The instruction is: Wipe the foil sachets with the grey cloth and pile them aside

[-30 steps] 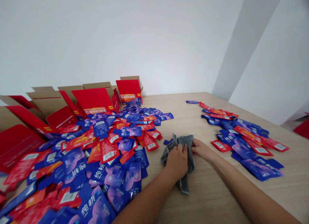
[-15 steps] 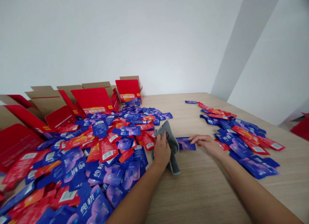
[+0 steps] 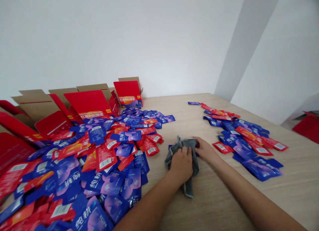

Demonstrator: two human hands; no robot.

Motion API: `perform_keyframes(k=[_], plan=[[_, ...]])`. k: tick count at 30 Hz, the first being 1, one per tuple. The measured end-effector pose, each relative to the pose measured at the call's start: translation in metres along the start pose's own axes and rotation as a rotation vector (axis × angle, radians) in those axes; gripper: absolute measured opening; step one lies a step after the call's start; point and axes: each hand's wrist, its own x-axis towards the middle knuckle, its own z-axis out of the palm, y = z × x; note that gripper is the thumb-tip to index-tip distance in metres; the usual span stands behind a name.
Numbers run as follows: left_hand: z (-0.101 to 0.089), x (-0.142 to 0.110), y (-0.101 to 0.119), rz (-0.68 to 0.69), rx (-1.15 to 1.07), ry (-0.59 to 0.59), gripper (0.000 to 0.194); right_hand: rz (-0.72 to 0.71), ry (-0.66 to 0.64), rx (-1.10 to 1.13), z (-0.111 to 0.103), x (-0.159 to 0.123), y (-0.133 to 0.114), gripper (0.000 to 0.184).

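My left hand (image 3: 181,164) is closed on a crumpled grey cloth (image 3: 188,188) and presses it down on a blue pouch (image 3: 170,147). Most of that pouch lies hidden beneath the cloth, with only slivers of blue showing at its edges. At the cloth's right side, my right hand (image 3: 204,150) pinches the pouch's end, its fingertips partly covered. Left of the cloth spreads a big heap of blue pouches (image 3: 106,185) and red pouches (image 3: 106,158).
A smaller group of blue and red pouches (image 3: 240,147) lies to the right on the wooden table (image 3: 174,103). Open red cartons (image 3: 87,103) stand along the back left, with another carton (image 3: 128,91) by the wall. Something red (image 3: 307,126) is at the far right.
Half a second ago the cloth was lifted left, baring the blue pouch in my right hand. Now the cloth covers the pouch again, and both hands are close together. The view has shifted slightly.
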Motion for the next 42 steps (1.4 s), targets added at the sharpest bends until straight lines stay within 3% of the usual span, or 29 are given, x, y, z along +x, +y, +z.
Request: perform_keyframes(k=[2, 7, 12, 15, 19, 23, 26, 28, 32, 35, 38, 42], plan=[[-0.002, 0.002, -0.001, 0.015, 0.009, -0.011, 0.052, -0.008, -0.016, 0.069, 0.002, 0.001, 0.003, 0.057], [-0.007, 0.003, -0.018, -0.153, 0.066, 0.001, 0.047, 0.09, -0.033, 0.114, 0.008, 0.001, 0.007, 0.059], [-0.005, -0.006, -0.001, 0.015, 0.049, -0.026, 0.049, -0.012, -0.047, 0.085, 0.003, 0.003, 0.006, 0.054], [-0.003, -0.003, 0.0, 0.003, 0.061, -0.022, 0.048, -0.058, -0.111, 0.087, -0.003, 0.002, 0.003, 0.047], [-0.004, 0.001, -0.021, -0.152, 0.107, 0.004, 0.043, 0.079, -0.145, 0.185, -0.011, -0.003, -0.001, 0.045], [-0.004, -0.002, -0.036, -0.197, 0.125, 0.026, 0.043, 0.2, 0.004, 0.362, -0.027, 0.003, -0.01, 0.034], [-0.002, -0.004, -0.036, -0.195, 0.129, 0.042, 0.043, 0.248, 0.073, 0.422, -0.036, 0.019, -0.036, 0.029], [-0.002, -0.005, -0.035, -0.195, 0.129, 0.05, 0.04, 0.215, 0.007, 0.439, -0.035, 0.032, -0.065, 0.026], [-0.003, -0.006, -0.036, -0.174, 0.127, 0.06, 0.039, -0.006, -0.145, 0.611, -0.022, 0.057, -0.136, 0.026], [-0.002, -0.007, -0.038, -0.167, 0.125, 0.058, 0.046, -0.199, -0.24, 0.772, -0.014, 0.067, -0.166, 0.04], [0.0, -0.006, -0.039, -0.165, 0.122, 0.054, 0.047, -0.199, -0.216, 0.526, -0.018, 0.067, -0.149, 0.044], [0.001, -0.005, -0.039, -0.171, 0.111, 0.055, 0.046, -0.02, 0.122, -0.23, -0.052, 0.047, -0.065, 0.044]])
